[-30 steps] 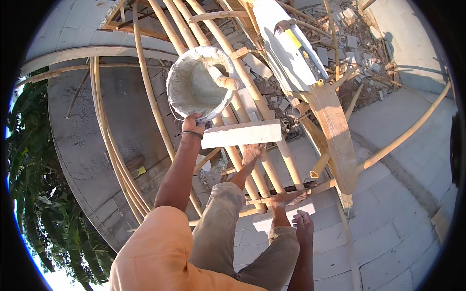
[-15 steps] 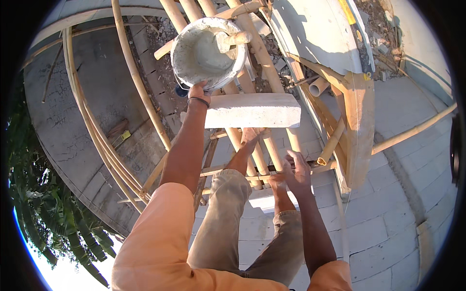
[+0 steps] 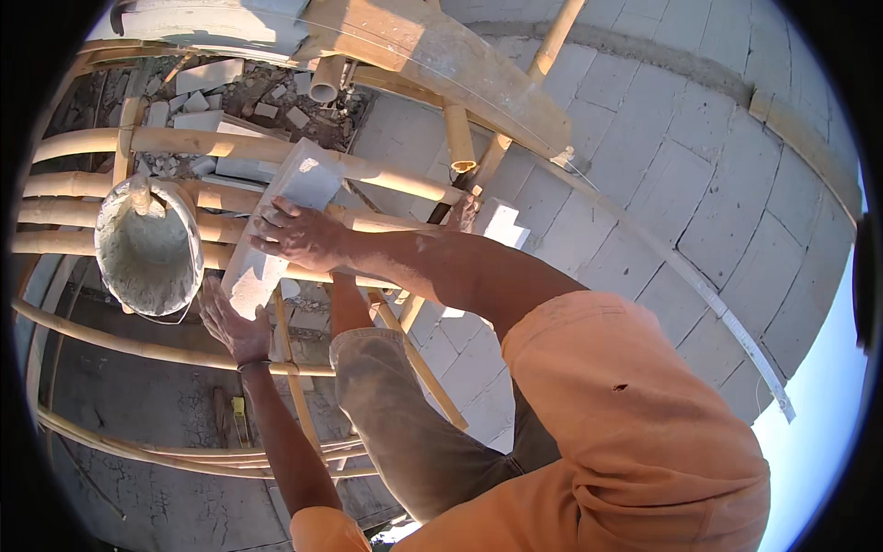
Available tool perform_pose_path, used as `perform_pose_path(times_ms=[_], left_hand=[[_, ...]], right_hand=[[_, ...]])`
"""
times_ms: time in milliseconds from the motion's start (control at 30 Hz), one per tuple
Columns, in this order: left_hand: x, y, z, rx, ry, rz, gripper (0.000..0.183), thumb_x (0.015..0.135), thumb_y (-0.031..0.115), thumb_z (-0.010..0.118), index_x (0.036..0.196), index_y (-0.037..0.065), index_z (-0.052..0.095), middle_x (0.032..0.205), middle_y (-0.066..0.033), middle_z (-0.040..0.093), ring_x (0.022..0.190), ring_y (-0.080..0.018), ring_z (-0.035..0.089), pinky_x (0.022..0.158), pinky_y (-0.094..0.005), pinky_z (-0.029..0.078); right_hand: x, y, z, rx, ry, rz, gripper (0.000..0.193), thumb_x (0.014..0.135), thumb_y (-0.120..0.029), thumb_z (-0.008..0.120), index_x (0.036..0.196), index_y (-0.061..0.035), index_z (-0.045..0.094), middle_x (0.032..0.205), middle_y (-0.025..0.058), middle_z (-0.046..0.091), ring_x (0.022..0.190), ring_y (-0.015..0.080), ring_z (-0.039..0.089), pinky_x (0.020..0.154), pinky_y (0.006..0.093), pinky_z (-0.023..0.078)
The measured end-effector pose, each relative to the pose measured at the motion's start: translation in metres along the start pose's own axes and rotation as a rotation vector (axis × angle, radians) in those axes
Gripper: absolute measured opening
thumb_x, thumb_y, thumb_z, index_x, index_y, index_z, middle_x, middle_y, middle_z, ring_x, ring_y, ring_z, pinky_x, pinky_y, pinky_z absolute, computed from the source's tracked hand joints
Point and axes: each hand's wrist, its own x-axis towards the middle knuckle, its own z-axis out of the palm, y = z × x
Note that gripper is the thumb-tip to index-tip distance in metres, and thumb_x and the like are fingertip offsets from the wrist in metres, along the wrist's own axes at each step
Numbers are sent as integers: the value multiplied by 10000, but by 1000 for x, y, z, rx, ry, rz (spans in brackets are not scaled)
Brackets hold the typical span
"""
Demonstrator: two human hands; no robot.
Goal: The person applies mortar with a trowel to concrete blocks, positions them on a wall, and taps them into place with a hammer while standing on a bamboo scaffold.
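Note:
A long white block (image 3: 241, 276) lies aslant across the bamboo poles. My right hand (image 3: 299, 237) is laid over its upper face, fingers curled over the far edge. At the block's near end my left hand (image 3: 235, 327), with a dark band at the wrist, has that end between its thumb and outstretched fingers. To the left of the block stands a mortar-crusted bucket (image 3: 152, 253) on the poles. It has wet grey mix inside and a tool with a round wooden handle (image 3: 141, 195) leaning in it; neither hand touches the bucket.
Bamboo poles (image 3: 74, 213) form the platform under my feet. A wooden beam (image 3: 460, 69), a pipe end (image 3: 326, 81) and a cut bamboo end (image 3: 460, 147) stick out beyond. Broken block rubble (image 3: 198, 101) lies below at far left; a block wall (image 3: 644, 147) rises on the right.
The view has swung round. My left hand has let go of the bucket, now standing on the poles, and taken the block's end. My right hand has come onto the block.

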Motion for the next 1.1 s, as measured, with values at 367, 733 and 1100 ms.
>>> perform_pose_path(times_ms=[367, 733, 1100], left_hand=[[9, -14, 47, 42, -67, 83, 962, 647, 218, 840, 1411, 24, 289, 1327, -233, 442, 1233, -444, 416, 1052, -553, 331], [5, -35, 35, -587, 129, -549, 664, 878, 462, 641, 1292, -27, 466, 1286, -233, 507, 1241, -372, 462, 1036, -475, 378], [79, -104, 82, -2107, 766, -1189, 487, 650, -11, 759, 1093, -11, 556, 958, -106, 611, 812, -253, 601, 772, -400, 510]], right_hand=[[-39, 30, 90, -265, -131, 48, 638, 900, -404, 532, 1427, -71, 397, 1397, 133, 450, 1300, 275, 427, 1128, 461, 246], [182, -15, -147, 493, 545, -25, 424, 746, -107, 720, 1135, -40, 564, 1030, 134, 553, 1008, 324, 518, 898, 456, 423], [283, -60, -61, -419, -349, -169, 223, 832, -74, 590, 1029, -58, 693, 1091, 88, 657, 1166, 222, 511, 971, 385, 352]])
